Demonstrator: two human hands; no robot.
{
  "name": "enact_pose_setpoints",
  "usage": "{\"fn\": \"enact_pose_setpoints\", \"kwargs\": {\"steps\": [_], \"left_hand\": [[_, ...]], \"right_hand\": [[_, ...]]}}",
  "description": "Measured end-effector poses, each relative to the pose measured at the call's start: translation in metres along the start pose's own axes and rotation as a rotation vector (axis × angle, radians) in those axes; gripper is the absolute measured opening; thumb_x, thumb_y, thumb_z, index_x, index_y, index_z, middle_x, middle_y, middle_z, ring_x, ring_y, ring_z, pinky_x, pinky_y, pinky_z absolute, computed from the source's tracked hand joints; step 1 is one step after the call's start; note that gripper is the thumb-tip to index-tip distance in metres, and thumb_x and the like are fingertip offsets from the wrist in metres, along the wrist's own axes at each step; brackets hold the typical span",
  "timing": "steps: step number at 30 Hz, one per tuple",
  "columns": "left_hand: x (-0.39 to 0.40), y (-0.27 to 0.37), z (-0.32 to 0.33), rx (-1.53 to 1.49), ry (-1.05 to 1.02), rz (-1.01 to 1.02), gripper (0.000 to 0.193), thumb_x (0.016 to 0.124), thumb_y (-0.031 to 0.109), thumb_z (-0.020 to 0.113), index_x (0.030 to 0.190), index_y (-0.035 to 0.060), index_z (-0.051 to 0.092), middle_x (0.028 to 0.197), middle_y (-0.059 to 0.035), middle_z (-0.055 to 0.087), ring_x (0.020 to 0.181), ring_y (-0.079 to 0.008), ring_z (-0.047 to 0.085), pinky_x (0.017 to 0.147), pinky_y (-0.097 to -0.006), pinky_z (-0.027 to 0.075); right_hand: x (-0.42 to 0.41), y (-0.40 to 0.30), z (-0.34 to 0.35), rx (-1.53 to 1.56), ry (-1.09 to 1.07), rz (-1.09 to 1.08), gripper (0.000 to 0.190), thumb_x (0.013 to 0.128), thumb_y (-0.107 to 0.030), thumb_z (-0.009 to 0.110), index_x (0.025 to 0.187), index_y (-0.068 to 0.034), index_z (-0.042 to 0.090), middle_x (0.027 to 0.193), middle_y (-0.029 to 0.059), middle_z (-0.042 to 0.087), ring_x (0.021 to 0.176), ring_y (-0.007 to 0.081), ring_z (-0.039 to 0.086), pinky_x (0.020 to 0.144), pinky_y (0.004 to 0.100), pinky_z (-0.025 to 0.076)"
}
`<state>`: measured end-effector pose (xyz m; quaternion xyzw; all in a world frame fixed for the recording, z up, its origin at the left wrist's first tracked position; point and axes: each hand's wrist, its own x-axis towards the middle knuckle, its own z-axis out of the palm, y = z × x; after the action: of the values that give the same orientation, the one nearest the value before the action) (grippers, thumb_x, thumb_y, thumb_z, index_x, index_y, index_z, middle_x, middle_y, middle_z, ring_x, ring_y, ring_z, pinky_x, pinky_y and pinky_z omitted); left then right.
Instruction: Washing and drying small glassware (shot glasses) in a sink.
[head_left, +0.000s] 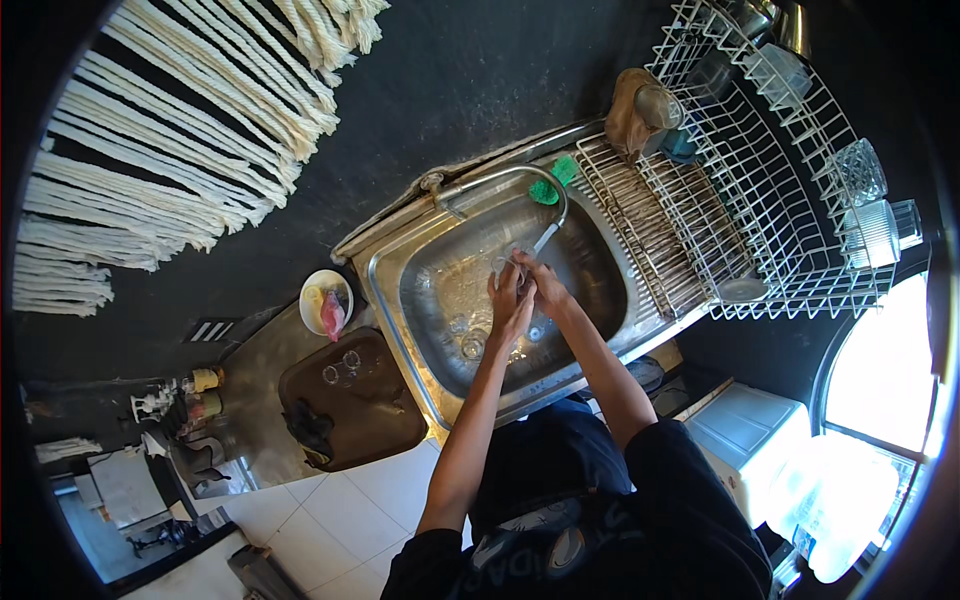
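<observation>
Over a steel sink basin (450, 300), my left hand (512, 304) and my right hand (545, 283) are close together around a clear glass (504, 264), whose rim shows at the fingertips. The curved faucet (559, 196) ends just above them in a pale nozzle; whether water runs from it I cannot tell. Several small clear glass items (474, 345) lie on the basin floor near my left wrist. Behind the faucet, a green scouring pad (544, 192) rests on the sink's back rim. Fingers partly hide the glass.
A brown tray (360, 442) left of the sink holds two small glasses (331, 374) and a dark cloth (307, 426). Behind it stands a white bowl (305, 309) with a pink item. To the right are a white wire dish rack (780, 202) and several glasses. Rope strands (187, 142) hang upper left.
</observation>
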<state>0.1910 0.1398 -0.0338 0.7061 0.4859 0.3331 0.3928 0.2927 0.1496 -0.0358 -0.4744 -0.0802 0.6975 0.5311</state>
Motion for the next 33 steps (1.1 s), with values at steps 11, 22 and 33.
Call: {"fn": "enact_pose_setpoints", "kwargs": {"steps": [11, 22, 33], "left_hand": [[-0.001, 0.019, -0.007, -0.354, -0.072, -0.3, 0.029, 0.089, 0.012, 0.06, 0.114, -0.001, 0.055, 0.105, -0.0165, 0.063, 0.1, -0.0193, 0.061, 0.085, -0.0312, 0.048], [-0.006, 0.012, -0.001, -0.349, -0.053, -0.451, 0.053, 0.088, 0.028, 0.062, 0.131, 0.0007, 0.045, 0.11, -0.0167, 0.061, 0.095, -0.0203, 0.061, 0.081, -0.0311, 0.049], [-0.003, 0.019, 0.0, -0.619, -0.262, -0.488, 0.071, 0.093, 0.032, 0.055, 0.145, 0.0002, 0.017, 0.142, -0.0172, 0.036, 0.131, -0.0204, 0.034, 0.106, -0.0307, 0.03]], "right_hand": [[0.009, -0.005, -0.032, 0.039, 0.204, -0.006, 0.038, 0.076, -0.031, 0.072, 0.095, -0.001, 0.058, 0.075, 0.0048, 0.059, 0.064, 0.0161, 0.057, 0.06, 0.0286, 0.046], [0.008, 0.003, -0.029, 0.244, 0.178, -0.171, 0.035, 0.079, -0.01, 0.069, 0.107, -0.003, 0.049, 0.092, 0.0107, 0.06, 0.079, 0.0216, 0.062, 0.071, 0.0336, 0.051], [-0.01, -0.016, -0.042, -0.061, 0.085, -0.173, 0.033, 0.081, -0.018, 0.067, 0.108, 0.0, 0.057, 0.1, 0.0124, 0.063, 0.091, 0.0223, 0.064, 0.077, 0.0345, 0.051]]}}
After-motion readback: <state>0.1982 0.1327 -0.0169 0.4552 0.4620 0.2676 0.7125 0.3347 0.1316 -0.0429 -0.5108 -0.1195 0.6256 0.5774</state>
